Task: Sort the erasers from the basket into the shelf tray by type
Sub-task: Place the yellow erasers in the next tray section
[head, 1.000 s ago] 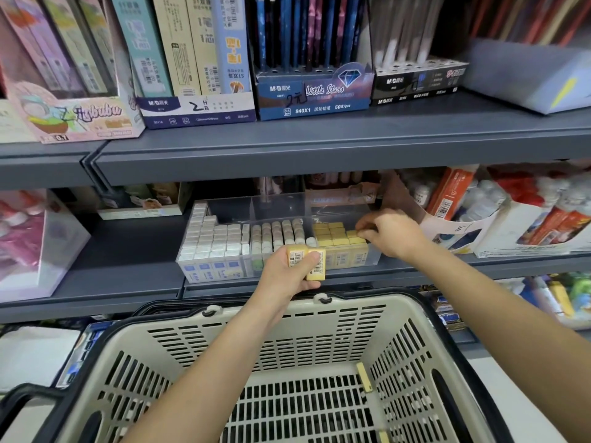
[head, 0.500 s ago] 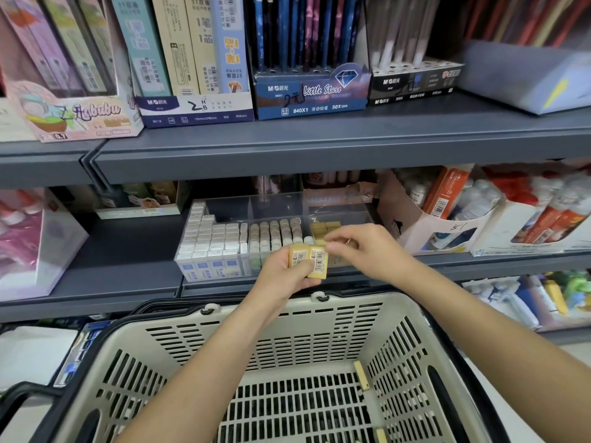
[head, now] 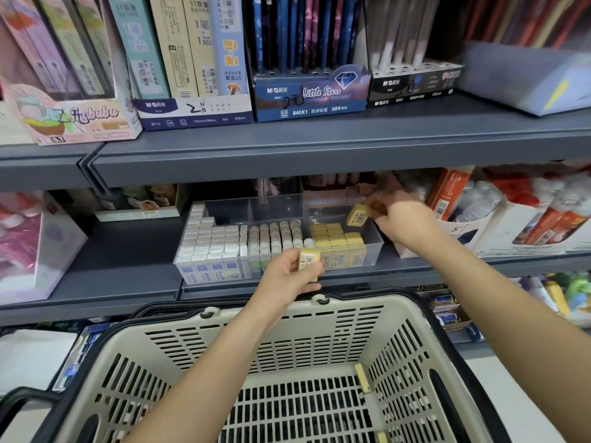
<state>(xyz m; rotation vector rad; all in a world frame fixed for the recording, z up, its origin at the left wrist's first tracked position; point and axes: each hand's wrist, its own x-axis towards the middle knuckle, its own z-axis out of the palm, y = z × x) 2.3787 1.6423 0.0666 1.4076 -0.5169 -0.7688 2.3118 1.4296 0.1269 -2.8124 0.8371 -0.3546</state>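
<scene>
A clear, hard plastic shelf tray [head: 224,211] is sitting on a dark grey metal shelf [head: 128,251] at the centre of the frame, divided into compartments. Three kinds of eraser are standing in it. White rectangular erasers [head: 211,241] are filling the left compartment, rounded pale erasers [head: 275,235] are lining the middle one in four rows, and blocky yellow erasers [head: 335,238] are packed into the right one.

The left hand [head: 287,278], just below the tray's front wall, is gripping one yellow eraser [head: 308,260] between thumb and curled fingers, its barcode label facing up. The right hand [head: 399,219], right of centre, is pinching a second yellow eraser [head: 357,215] with its fingertips, holding it tilted above the tray's right compartment and not touching the stack. That hand is blurred, so the exact finger placement is hard to tell.

A cream plastic basket [head: 287,334] with slotted walls and a dark rim is filling the lower frame. Two loose yellow pieces, probably erasers, are lying inside it, one [head: 363,377] leaning at the right wall and one [head: 382,438] at the bottom edge.

An upper shelf [head: 319,148] is carrying cardboard pencil boxes [head: 310,97]. Orange-and-white bottles [head: 559,219] are standing in cartons at the right.
</scene>
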